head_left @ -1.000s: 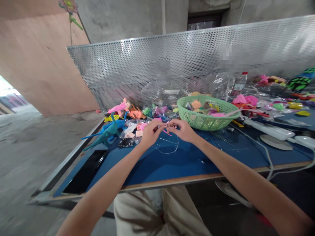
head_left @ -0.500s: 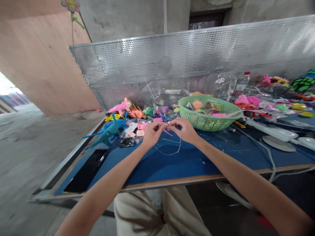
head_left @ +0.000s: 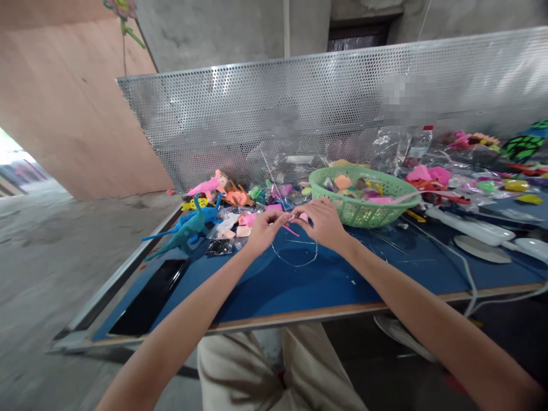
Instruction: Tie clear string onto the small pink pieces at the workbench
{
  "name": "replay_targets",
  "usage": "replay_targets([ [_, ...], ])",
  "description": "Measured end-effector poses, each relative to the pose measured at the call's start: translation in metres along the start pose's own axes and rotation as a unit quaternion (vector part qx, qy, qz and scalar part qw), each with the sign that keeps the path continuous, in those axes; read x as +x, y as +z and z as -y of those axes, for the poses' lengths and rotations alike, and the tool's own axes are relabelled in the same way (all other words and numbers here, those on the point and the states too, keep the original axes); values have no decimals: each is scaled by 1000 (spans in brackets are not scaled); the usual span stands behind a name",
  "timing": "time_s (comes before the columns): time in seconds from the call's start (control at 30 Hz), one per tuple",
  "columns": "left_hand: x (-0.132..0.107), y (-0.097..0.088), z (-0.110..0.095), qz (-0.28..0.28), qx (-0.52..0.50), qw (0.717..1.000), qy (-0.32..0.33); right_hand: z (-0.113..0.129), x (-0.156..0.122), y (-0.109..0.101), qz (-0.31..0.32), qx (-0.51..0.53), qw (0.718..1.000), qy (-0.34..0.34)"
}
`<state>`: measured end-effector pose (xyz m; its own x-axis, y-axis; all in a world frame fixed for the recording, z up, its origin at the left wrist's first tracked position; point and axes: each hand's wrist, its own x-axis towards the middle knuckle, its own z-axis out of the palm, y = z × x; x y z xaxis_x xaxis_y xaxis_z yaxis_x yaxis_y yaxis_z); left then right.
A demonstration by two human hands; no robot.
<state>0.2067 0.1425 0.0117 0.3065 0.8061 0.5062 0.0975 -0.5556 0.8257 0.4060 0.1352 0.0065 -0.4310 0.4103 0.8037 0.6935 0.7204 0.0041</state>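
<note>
My left hand (head_left: pixel 266 229) and my right hand (head_left: pixel 321 224) meet above the blue table, fingertips pinched close together. Between them they grip a thin pale wire (head_left: pixel 295 266), whose twisted loop hangs below the fingers. Its other end seems to stick up past my left fingertips. A thin pink strip (head_left: pixel 291 230) juts out under the fingers; whether it is held or lies behind them I cannot tell. Left of my hands are pink pieces (head_left: pixel 246 220) and small plastic packets (head_left: pixel 220 246).
A green basket (head_left: pixel 363 217) of soft coloured pieces stands just beyond my right hand. Blue and teal dinosaur figures (head_left: pixel 190 231) and a black phone (head_left: pixel 148 297) lie left. A white-handled tool (head_left: pixel 468 225), a cable (head_left: pixel 466 268) and a bottle (head_left: pixel 422 142) are right. Perforated metal (head_left: pixel 240 114) backs the table.
My right fingers have shifted slightly, with the index finger raised and more spread. The wire loop has swung and looks rounder, and a straight strand now stands up above my fingers.
</note>
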Motion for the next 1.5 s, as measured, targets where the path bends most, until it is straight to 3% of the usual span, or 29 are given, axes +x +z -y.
replay_targets([
  [0.3, 0, -1, 1, 25, 29, 999, 5, 2, 3, -5, 15, -1, 1000, 5],
  [0.43, 0, -2, -2, 25, 70, 996, 41, -2, 2, -5, 19, 13, 1000, -12],
  [0.57, -2, -5, -5, -31, 160, 981, 108, -5, 5, -3, -3, 84, 993, 81],
  [0.7, -3, -12, -4, -33, 256, 937, 236, -7, 10, -8, 18, 264, 941, 210],
  [0.87, 0, -18, 1, -21, 289, 887, 359, -7, 12, -20, 116, 400, 882, 220],
  [1.37, -3, -23, 7, 23, 329, 832, 447, -6, 14, -20, 171, 515, 780, 311],
  [1.5, -4, -24, 4, 38, 345, 830, 437, -7, 14, -19, 179, 514, 779, 312],
])
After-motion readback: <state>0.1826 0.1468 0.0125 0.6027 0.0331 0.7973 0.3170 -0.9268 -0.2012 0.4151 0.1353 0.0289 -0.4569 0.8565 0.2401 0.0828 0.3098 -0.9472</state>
